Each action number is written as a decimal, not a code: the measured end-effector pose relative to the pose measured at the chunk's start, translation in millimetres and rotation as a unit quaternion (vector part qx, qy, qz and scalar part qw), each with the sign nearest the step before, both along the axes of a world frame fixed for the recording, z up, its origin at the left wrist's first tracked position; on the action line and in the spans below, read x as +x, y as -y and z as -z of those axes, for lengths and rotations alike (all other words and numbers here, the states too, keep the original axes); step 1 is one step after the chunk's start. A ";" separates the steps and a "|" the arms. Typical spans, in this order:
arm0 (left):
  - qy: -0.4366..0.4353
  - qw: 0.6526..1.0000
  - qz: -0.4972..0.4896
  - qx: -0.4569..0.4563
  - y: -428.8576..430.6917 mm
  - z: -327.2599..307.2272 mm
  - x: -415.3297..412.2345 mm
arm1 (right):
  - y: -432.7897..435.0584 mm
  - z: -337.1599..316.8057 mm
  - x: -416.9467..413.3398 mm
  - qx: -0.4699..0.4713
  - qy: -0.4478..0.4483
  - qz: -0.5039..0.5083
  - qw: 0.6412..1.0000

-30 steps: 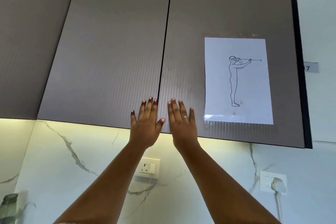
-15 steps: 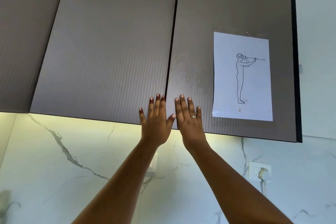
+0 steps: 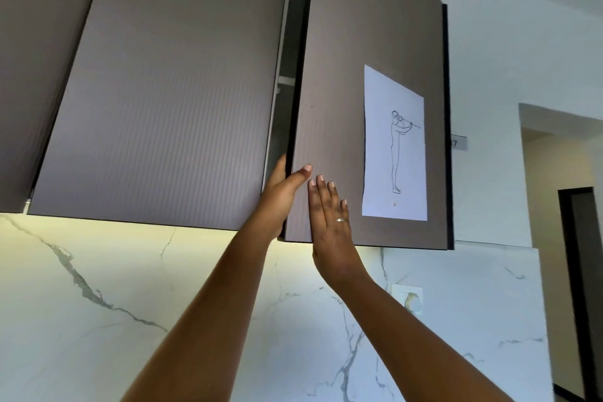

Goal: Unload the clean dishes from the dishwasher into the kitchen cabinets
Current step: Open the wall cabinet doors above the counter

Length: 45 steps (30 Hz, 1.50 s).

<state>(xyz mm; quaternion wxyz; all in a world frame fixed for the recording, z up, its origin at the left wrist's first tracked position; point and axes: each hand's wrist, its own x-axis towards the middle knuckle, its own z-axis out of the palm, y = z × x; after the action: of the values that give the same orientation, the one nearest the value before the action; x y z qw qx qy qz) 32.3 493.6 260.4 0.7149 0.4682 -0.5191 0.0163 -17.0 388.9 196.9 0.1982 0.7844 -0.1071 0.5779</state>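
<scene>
Our left hand [image 3: 280, 192] grips the free edge of the right cabinet door [image 3: 339, 75], thumb on its face and fingers tucked behind. Our right hand [image 3: 329, 225] lies flat on the face just beside that grip, fingers straight. Above the grip a dark gap [image 3: 287, 59] opens into the cabinet; we cannot tell its contents. Half a second ago both doors sat flush under flat palms; the left door [image 3: 169, 91] remains shut.

Matt ribbed doors above veined stone
We see the left door [image 3: 169, 101] and the right door [image 3: 336, 91] in matt grey-brown with fine vertical ribbing; the sheet [image 3: 381, 173] on the right one is plain white paper, the wall [image 3: 98, 320] below smooth, faintly glossy white marble veined grey, the ring [image 3: 340, 220] bright metal.
</scene>
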 end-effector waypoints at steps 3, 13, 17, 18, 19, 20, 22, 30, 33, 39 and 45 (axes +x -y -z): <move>-0.045 0.997 0.065 0.017 -9.3 -8.4 -33.2 | -7.4 1.7 -35.2 0.005 0.002 -0.023 1.000; -0.014 0.990 0.141 0.001 -20.2 -7.8 -167.2 | -26.2 8.7 -180.5 0.035 -0.037 -0.099 0.994; -0.013 0.989 0.145 0.005 -15.1 -5.0 -211.1 | -32.4 9.7 -243.7 0.098 -0.081 -0.182 0.975; -0.019 0.987 0.157 0.010 -13.5 -4.4 -224.0 | -31.7 5.9 -257.5 0.120 -0.058 -0.213 0.968; -0.035 0.984 0.174 0.010 -9.2 -3.8 -234.0 | -32.3 -0.3 -267.3 0.151 -0.029 -0.244 0.958; -0.057 0.981 0.187 0.013 -5.1 -3.3 -243.2 | -34.0 -8.3 -274.6 0.187 -0.002 -0.277 0.943; -0.074 0.978 0.193 0.024 3.9 -1.2 -267.1 | -42.9 -28.0 -287.1 0.241 0.050 -0.326 0.913; 0.020 0.967 0.252 0.022 52.9 15.1 -344.4 | -33.7 -51.3 -355.4 0.213 0.171 -0.148 0.950; 0.035 0.962 0.270 0.028 73.9 20.8 -362.8 | -14.2 -53.1 -379.9 0.213 0.171 -0.063 0.960; 0.157 0.962 0.213 0.072 124.7 30.0 -389.7 | 19.1 -43.8 -421.9 0.269 0.179 0.106 0.940; 0.312 0.938 0.081 0.123 162.1 36.2 -410.2 | 51.3 -46.7 -456.1 0.331 0.172 0.153 0.915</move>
<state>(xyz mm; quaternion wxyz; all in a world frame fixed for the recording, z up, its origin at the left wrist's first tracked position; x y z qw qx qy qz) -377.9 331.5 224.1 0.4523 0.4806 -0.7502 0.0401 -473.2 337.6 243.6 -0.0080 0.6674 -0.4431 0.5985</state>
